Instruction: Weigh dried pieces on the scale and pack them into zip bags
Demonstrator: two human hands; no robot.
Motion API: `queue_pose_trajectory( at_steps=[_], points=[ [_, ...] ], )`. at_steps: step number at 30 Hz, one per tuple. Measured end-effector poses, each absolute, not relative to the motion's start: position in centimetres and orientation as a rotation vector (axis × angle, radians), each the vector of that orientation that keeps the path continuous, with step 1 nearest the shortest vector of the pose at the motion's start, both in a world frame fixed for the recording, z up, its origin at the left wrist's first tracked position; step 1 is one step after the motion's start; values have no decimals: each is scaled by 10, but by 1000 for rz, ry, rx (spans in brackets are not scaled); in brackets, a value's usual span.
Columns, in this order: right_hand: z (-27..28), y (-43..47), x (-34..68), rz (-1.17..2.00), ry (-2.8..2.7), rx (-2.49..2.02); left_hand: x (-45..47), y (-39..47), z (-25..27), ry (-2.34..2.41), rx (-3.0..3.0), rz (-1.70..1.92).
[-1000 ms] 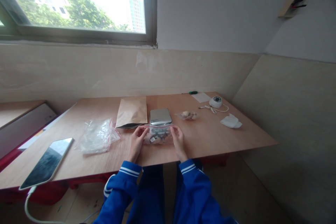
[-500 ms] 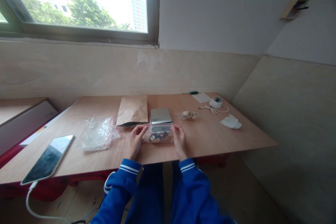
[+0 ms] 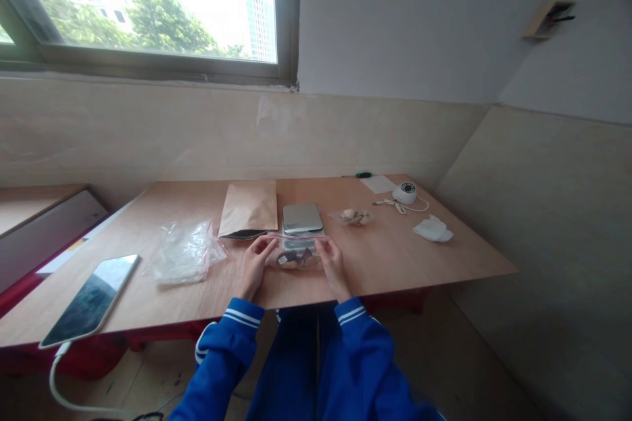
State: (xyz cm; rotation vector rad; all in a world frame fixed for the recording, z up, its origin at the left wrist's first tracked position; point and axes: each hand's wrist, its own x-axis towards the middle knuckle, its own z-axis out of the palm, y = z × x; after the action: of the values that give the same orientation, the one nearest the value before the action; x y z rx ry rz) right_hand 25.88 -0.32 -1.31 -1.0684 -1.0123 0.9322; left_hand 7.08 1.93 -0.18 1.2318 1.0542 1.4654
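Observation:
A clear zip bag (image 3: 299,258) with a red seal strip lies at the front of the table, dark and pale pieces inside; I cannot make out what they are. My left hand (image 3: 257,262) pinches the bag's upper left corner. On the other side, my right hand (image 3: 332,262) grips the strip near its right end. Just behind the bag sits a flat digital scale (image 3: 301,217) with a metal top. To its left, a brown paper pouch (image 3: 250,206) lies with its dark mouth toward me.
Several empty-looking clear zip bags (image 3: 182,252) lie at left, near a phone (image 3: 91,299) on a white cable. On the right are a bag of pale lumps (image 3: 356,216), a white dome camera (image 3: 405,193), crumpled white wrapping (image 3: 433,229), paper (image 3: 378,184) and a green-handled screwdriver (image 3: 364,175).
My right hand has shifted slightly left along the seal strip, closer to the bag's middle. The left hand stays at its corner. My legs under the table have moved a little.

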Motion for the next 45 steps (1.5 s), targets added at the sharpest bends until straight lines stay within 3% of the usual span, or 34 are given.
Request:
queue_pose_trajectory(
  at_steps=[19, 32, 45],
  points=[
    [-19, 1, 263, 787, -1067, -1104, 70, 10, 9, 1175, 1271, 1463],
    [-10, -6, 260, 1043, -1049, -989, 75, 9, 11, 1003, 1252, 1394],
    [-10, -4, 256, 858, -1093, -1057, 74, 7, 10, 1040, 1186, 1318]
  ],
)
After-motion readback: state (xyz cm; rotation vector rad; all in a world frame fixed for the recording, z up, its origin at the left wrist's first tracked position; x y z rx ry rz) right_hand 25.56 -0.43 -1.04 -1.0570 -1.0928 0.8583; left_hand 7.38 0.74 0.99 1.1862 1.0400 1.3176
